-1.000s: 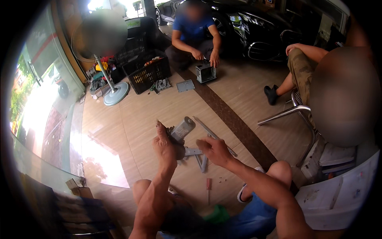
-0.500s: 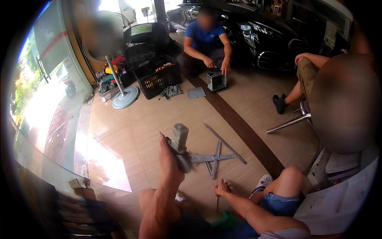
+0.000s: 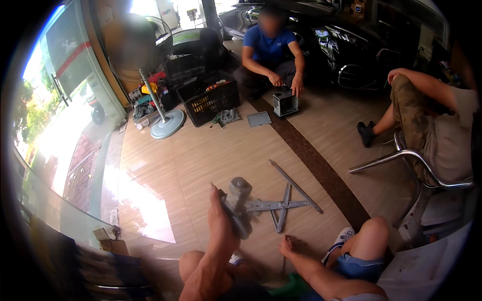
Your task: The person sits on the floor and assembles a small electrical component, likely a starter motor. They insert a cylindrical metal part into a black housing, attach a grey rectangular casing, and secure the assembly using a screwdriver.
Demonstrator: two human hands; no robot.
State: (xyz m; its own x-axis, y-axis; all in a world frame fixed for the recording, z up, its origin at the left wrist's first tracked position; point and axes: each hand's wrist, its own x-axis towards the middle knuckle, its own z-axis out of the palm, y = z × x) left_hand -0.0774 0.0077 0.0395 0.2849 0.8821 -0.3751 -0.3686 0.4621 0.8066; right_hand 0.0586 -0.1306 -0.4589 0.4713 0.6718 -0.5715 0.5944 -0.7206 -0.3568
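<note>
My left hand (image 3: 222, 218) is closed around a grey electric motor (image 3: 240, 189), blurred by motion and held above the floor. A flat steel arm runs right from the motor to a crossed metal linkage (image 3: 283, 206), which looks like a car window regulator. Its long straight rail slants across the far right end. Closed fingers mark my right hand (image 3: 287, 247), low and just nearer than the linkage. A thin metal shaft (image 3: 283, 265), perhaps a screwdriver's, points down from that hand; its handle is hidden by the fingers.
Across the tiled floor a crouching person (image 3: 271, 50) handles a metal box (image 3: 286, 104). A flat plate (image 3: 259, 119), black crate (image 3: 210, 100) and standing fan (image 3: 168, 124) are left of it. A seated person's metal chair (image 3: 386, 160) stands right, beyond it a black car (image 3: 341, 60).
The motor has tipped toward me in my left hand, showing more of its end. My right hand has turned slightly, its fingers drawn closer together. The whole view has shifted a little.
</note>
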